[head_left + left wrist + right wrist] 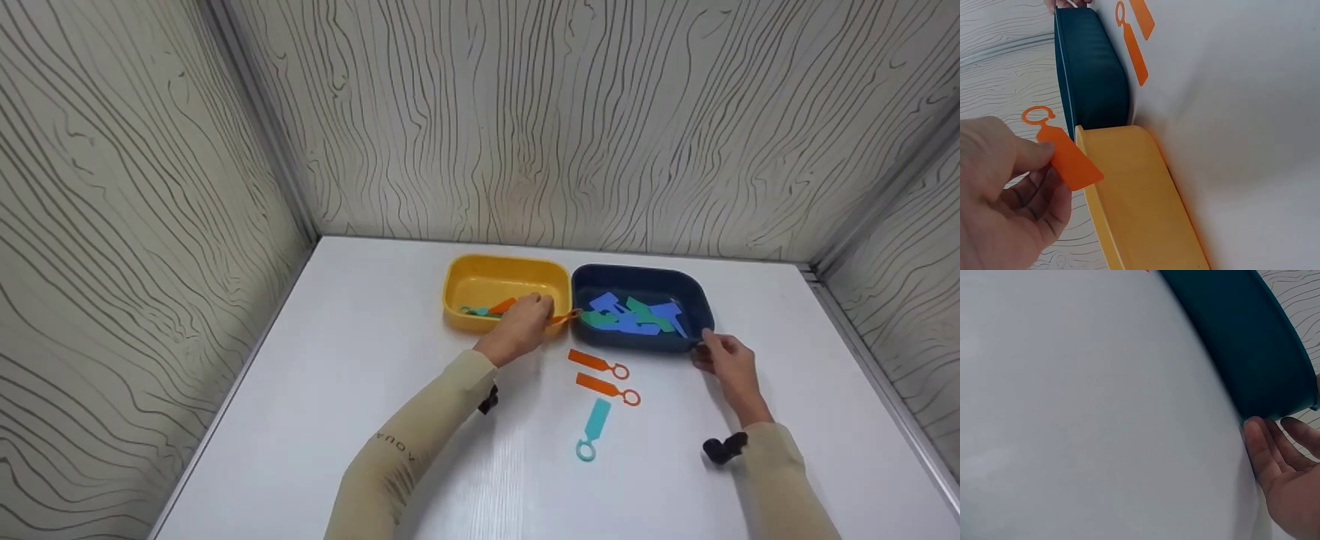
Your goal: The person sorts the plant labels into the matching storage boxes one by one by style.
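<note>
Over the near side of the yellow bin (469,325), my left hand (521,328) pinches an orange tag with a ring end (1069,160) between thumb and fingers. The ring of that tag points toward the dark blue bin (637,343). My right hand (731,367) grips the near right corner of the dark blue bin, with fingertips (1255,427) against its outer wall. Two orange tags (598,384) and a turquoise tag (598,420) lie on the table before the bins.
Inside the yellow bin are an orange piece (502,306) and some turquoise and green ones, partly hidden by my left hand. Several blue and green flat pieces (637,324) lie in the dark blue bin. Wood-patterned panels (525,135) enclose the white table (337,360).
</note>
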`<state>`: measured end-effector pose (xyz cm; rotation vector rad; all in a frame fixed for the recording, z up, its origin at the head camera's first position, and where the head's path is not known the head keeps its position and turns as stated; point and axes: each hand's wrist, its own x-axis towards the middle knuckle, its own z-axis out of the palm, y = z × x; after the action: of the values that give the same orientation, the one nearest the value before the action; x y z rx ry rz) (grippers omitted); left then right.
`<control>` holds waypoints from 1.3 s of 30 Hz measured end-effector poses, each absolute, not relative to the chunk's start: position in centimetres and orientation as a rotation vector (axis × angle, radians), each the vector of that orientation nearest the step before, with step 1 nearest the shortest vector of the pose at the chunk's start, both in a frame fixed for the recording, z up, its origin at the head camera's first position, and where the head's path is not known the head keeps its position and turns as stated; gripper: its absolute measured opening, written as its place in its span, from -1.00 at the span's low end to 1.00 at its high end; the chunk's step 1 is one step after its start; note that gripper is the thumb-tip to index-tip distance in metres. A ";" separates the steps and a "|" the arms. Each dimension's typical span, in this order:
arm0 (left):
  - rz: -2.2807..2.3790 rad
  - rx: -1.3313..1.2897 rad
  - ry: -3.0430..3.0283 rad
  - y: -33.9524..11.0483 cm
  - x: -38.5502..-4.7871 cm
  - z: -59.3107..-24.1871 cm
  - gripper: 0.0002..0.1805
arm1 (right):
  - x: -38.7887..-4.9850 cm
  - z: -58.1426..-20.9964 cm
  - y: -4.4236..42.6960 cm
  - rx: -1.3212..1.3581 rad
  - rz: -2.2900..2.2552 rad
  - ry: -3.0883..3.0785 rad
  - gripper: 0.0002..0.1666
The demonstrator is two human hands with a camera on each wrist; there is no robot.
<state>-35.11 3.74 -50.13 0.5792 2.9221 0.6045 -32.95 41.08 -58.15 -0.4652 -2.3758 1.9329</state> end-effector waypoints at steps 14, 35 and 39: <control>0.529 0.554 3.024 3.7 -37.4 -49.5 -0.68 | -32.9 -58.1 41.4 -0.480 1.939 -2.381 -0.18; 0.593 0.425 3.132 3.5 -38.9 -50.9 -0.73 | -32.7 -58.3 41.5 -0.461 1.927 -2.416 -0.21; 0.487 0.432 3.153 3.9 -38.8 -51.3 -0.73 | -32.7 -58.3 41.5 -0.463 1.922 -2.422 -0.21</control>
<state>-38.81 3.88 -51.29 0.4324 3.1529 0.4871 -32.74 41.48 -58.27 -0.4629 -2.4222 1.9218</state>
